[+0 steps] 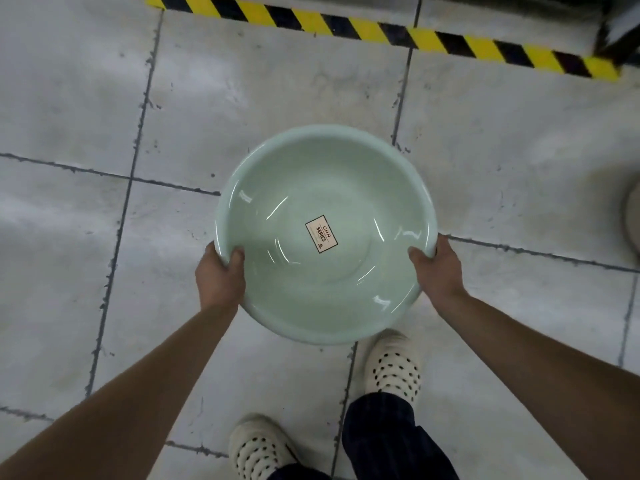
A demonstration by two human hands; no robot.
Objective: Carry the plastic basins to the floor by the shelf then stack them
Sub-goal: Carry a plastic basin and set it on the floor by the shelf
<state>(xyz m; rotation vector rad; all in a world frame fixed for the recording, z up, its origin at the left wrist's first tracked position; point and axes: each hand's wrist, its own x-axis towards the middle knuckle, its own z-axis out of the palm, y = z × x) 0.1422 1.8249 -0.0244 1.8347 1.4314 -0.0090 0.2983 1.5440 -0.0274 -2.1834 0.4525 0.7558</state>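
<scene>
We held the pale green round plastic basin (323,233) level above the tiled floor (86,98), left hand (220,275) and right hand (437,268) clamped on opposite rims, thumbs inside; best lowered evenly.

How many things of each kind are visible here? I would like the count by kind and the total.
Green plastic basin: 1
Label sticker inside the basin: 1
Hands gripping the rim, left hand and right hand: 2
Perforated white shoes: 2
Yellow-black hazard tape strip: 1
Total: 7
</scene>
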